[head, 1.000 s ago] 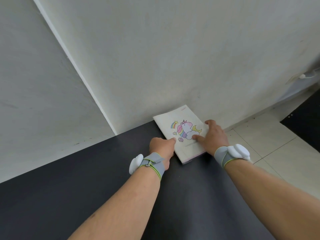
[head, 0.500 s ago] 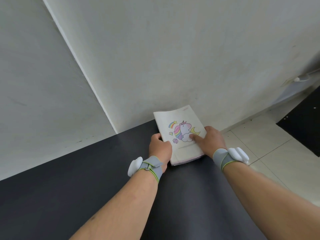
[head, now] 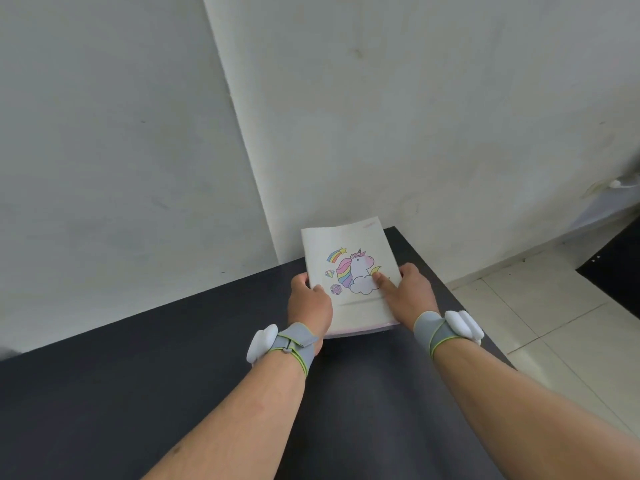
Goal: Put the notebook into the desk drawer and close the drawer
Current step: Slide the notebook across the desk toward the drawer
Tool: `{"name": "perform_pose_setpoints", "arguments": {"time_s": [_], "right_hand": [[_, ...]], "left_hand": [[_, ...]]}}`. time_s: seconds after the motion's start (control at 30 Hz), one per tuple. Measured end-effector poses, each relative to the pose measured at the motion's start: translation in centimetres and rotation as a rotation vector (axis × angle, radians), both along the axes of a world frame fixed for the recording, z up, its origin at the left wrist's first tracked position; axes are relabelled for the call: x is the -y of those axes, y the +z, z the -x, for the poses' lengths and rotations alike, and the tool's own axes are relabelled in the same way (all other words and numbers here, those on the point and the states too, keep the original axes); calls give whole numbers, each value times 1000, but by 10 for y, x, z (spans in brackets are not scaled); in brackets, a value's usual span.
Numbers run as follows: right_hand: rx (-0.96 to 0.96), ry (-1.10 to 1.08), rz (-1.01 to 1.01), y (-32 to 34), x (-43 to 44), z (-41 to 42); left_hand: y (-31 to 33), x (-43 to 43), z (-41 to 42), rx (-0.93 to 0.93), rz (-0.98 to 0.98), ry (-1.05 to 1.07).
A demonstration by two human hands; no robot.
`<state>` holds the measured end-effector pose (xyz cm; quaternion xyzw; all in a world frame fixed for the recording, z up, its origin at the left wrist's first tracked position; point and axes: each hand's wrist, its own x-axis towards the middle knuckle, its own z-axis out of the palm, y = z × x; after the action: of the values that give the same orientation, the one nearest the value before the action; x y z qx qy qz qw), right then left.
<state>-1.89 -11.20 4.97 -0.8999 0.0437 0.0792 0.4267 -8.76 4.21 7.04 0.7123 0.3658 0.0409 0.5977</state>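
Observation:
A white notebook (head: 349, 244) with a unicorn and rainbow on its cover is held a little above the far right corner of the dark desk top (head: 173, 393), its far edge tilted up toward the wall. My left hand (head: 309, 304) grips its left edge, thumb on the cover. My right hand (head: 407, 295) grips its right edge, with the thumb lying across the cloud drawing. Both wrists wear grey straps with white pods. No drawer is in view.
White walls meet in a corner (head: 242, 133) right behind the desk. Pale floor tiles (head: 554, 323) lie to the right of the desk's edge, with a dark mat (head: 620, 271) at the far right.
Both hands have closed on the notebook's side edges, turned it straighter and raised its far edge off the desk. The camera view has shifted to the left.

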Motion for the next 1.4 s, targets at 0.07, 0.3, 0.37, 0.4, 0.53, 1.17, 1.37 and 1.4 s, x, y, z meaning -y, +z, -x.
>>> {"name": "perform_pose_setpoints", "arguments": {"time_s": [0.07,0.3,0.37,0.4,0.53,1.17,1.37,1.4], "right_hand": [[3,27,-4,5,-15,15],[17,126,-29,22,-70,66],[19,156,-36,25,-87,80],[18,166,-37,25,-94,86],[17,207,-40,29,-123,109],[-30,391,6,23,-239,192],[-38,425,59,2,-252,213],[-40,426,67,-3,-250,216]], "left_hand": [[6,-15,17,-6,-20,18],[20,-69,79,-6,-43,91],[23,-85,97,-6,-54,116],[23,-92,105,-9,-59,126],[24,-119,133,-11,-76,163],[24,-224,240,-122,-258,240],[1,-232,270,-209,-450,178],[-3,-231,274,-223,-478,164]]}}
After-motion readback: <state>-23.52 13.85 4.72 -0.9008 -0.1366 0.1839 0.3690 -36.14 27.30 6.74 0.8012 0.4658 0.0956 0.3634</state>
